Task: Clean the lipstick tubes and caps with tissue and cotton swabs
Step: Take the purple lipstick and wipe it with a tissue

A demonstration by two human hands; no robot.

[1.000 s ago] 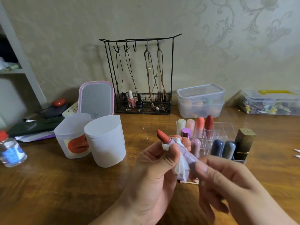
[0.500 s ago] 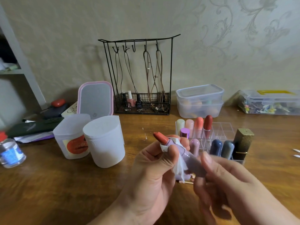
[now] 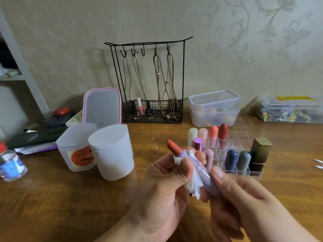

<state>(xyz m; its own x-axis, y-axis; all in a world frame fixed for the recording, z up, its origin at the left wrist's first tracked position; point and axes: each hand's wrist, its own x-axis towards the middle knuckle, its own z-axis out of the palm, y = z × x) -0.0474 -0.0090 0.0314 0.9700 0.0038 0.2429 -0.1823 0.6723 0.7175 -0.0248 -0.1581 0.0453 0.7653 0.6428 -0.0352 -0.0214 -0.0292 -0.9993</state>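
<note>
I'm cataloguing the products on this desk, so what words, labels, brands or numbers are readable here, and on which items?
No text reads clearly.
Orange label on the translucent tub: blurred.
Blue label on the small bottle: blurred.
Dark nail polish bottle in the wire rack: pale print, too small.
Mirror: a small round logo, no letters legible.
Yellow strip on the clear box: no text discernible.

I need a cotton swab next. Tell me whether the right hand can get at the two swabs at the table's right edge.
Probably not yet: the right hand grips the lilac lipstick tube. Once freed, the way to the swabs looks open, with only bare table between.
</note>
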